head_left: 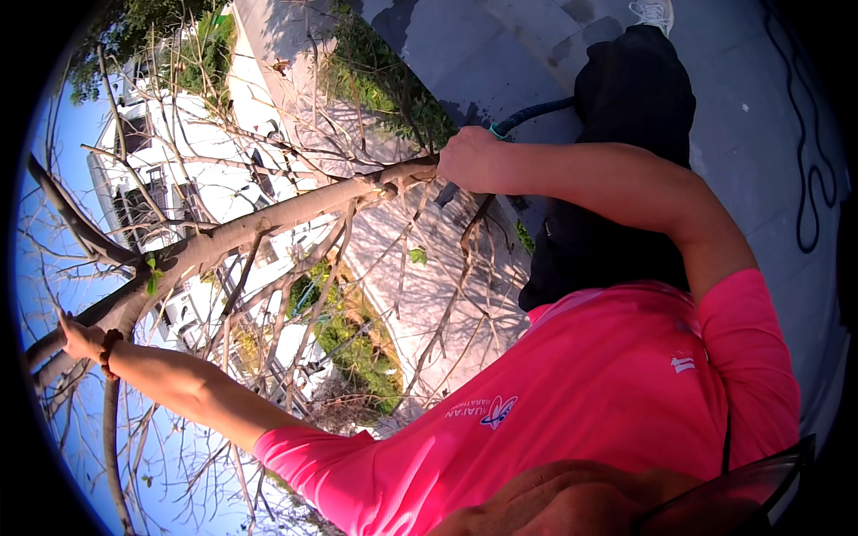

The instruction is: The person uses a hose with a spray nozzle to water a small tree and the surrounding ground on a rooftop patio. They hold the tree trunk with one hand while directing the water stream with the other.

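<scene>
My left hand (82, 341), with a dark beaded bracelet at its wrist, lies on a thick bare branch (259, 223) near its fork. One finger points up along the bark, and the others seem wrapped round the wood. My right hand (469, 161) is closed at the branch's other visible end. A dark blue tube (534, 113) with a teal band runs out of this fist, and a dark tip (446, 194) shows below it. My fingers hide how tube and branch meet, and I cannot tell whether the fist also grips the wood.
Thin bare twigs (465, 259) spread below and left. Grey paving (742, 80) with dark patches lies under my dark-trousered leg and pale shoe (654, 13). A black cord (802, 192) lies looped at right. Beyond the branch are a pale sunlit path (429, 268), green shrubs and white buildings.
</scene>
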### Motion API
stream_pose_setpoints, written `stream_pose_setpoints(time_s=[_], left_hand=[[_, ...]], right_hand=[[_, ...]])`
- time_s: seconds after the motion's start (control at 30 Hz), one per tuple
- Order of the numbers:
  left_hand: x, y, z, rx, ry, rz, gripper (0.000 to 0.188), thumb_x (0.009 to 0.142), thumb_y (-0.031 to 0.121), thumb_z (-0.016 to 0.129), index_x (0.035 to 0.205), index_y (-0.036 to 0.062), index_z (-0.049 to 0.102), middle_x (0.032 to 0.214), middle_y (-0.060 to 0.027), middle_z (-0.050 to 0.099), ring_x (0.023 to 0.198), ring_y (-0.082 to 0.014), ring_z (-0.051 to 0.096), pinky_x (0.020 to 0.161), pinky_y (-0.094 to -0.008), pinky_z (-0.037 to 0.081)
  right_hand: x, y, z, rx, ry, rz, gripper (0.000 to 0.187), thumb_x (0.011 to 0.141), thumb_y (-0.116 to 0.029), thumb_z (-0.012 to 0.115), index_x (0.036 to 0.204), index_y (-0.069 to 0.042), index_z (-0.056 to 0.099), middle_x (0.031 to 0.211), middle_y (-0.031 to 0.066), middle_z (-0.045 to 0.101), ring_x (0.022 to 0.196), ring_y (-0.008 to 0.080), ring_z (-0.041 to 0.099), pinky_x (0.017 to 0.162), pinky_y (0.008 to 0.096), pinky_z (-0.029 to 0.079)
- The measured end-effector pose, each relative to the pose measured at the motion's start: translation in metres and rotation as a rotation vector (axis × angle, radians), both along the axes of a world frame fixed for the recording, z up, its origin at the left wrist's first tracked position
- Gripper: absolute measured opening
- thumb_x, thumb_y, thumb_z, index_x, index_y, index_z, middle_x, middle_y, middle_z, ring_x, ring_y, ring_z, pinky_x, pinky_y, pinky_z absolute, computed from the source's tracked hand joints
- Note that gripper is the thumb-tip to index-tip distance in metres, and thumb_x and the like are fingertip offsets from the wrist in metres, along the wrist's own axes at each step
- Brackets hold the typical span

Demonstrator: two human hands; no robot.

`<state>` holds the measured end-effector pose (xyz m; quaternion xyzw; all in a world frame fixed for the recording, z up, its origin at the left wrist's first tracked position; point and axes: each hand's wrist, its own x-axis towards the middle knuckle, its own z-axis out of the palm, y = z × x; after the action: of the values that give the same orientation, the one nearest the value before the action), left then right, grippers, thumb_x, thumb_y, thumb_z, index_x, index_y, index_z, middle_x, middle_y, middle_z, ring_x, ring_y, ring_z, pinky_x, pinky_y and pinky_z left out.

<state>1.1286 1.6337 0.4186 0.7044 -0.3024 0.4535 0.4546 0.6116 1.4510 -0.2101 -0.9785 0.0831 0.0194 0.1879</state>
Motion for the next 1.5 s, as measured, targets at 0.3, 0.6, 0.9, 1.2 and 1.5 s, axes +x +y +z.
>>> stream_pose_setpoints(time_s=[0.3,0.6,0.9,1.2,1.5], left_hand=[[-0.010,-0.006,-0.011,-0.076,-0.012,-0.084,0.033,0.075,0.018,0.087,0.084,-0.0091,0.071,0.083,-0.0141,0.070,0.077,-0.0235,0.062,0.075,-0.0403,0.051],[-0.006,-0.007,-0.006,-0.029,-0.005,-0.022,0.040,0.073,0.022,0.089,0.087,-0.0107,0.069,0.086,-0.0152,0.070,0.078,-0.0237,0.063,0.076,-0.0402,0.052],[0.000,0.001,-0.005,-0.051,-0.011,-0.107,0.035,0.074,0.021,0.088,0.081,-0.0088,0.070,0.083,-0.0141,0.070,0.078,-0.0238,0.063,0.077,-0.0413,0.051],[0.004,0.003,0.004,-0.007,0.024,-0.036,0.057,0.072,0.021,0.091,0.102,-0.0173,0.061,0.099,-0.0200,0.071,0.085,-0.0255,0.067,0.077,-0.0390,0.054],[-0.002,0.000,-0.004,-0.016,-0.014,-0.053,0.039,0.074,0.021,0.088,0.090,-0.0109,0.071,0.087,-0.0145,0.071,0.080,-0.0243,0.064,0.079,-0.0414,0.052]], right_hand=[[-0.007,0.012,0.005,-0.030,0.261,0.167,0.011,0.081,-0.016,0.073,0.090,-0.014,0.078,0.092,0.0040,0.075,0.089,0.0245,0.073,0.067,0.0388,0.057],[0.005,-0.004,-0.005,-0.029,0.012,-0.061,0.011,0.081,-0.020,0.073,0.088,-0.013,0.078,0.096,0.0047,0.074,0.092,0.0248,0.073,0.067,0.0390,0.056],[-0.003,0.007,0.004,0.011,0.206,0.115,0.013,0.080,-0.022,0.074,0.088,-0.013,0.078,0.094,0.0035,0.074,0.090,0.0237,0.073,0.068,0.0389,0.056],[-0.007,-0.005,0.010,-0.002,0.024,-0.047,0.009,0.080,-0.013,0.070,0.085,-0.011,0.077,0.088,0.0084,0.075,0.088,0.0264,0.074,0.068,0.0395,0.058],[-0.004,-0.004,0.011,-0.001,0.053,-0.014,0.008,0.082,-0.014,0.069,0.084,-0.012,0.077,0.085,0.0060,0.075,0.088,0.0256,0.074,0.069,0.0390,0.057]])
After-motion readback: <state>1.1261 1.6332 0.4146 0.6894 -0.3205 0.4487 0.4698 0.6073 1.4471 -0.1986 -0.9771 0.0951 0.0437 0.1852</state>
